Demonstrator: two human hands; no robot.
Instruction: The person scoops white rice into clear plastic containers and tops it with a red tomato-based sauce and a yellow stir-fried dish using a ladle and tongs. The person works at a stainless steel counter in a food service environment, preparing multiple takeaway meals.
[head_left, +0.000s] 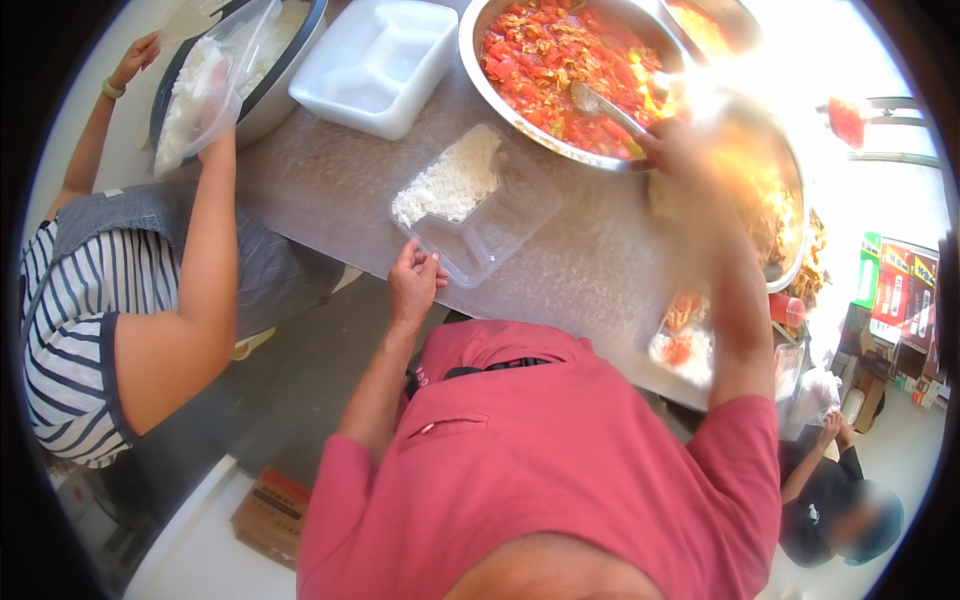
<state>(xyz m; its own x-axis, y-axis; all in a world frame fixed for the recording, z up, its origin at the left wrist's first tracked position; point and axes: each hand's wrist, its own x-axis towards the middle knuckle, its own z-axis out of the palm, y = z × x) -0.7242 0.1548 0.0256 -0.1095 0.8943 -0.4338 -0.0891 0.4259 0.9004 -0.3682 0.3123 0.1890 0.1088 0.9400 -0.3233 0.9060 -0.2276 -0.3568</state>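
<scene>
A clear plastic compartment tray (517, 206) lies on the table, with white rice (454, 180) filling its far-left compartment. The other compartments hold no food. My left hand (416, 281) grips the tray's near-left rim between thumb and fingers. A large steel basin (517, 124) of tomato and scrambled egg (540, 64) stands beyond the tray. My right hand (679, 150), blurred by motion, is closed around the handle of a metal serving spoon (596, 101). The spoon's bowl rests over the tomato and egg.
A stack of white compartment trays (360, 105) stands at the back left. A co-worker in a striped shirt (135, 262) holds a rice-filled tray (202, 97) by a rice pot (292, 97). More basins (795, 195) and a filled tray (682, 345) are at right. Another person (840, 495) handles a plastic bag (814, 397).
</scene>
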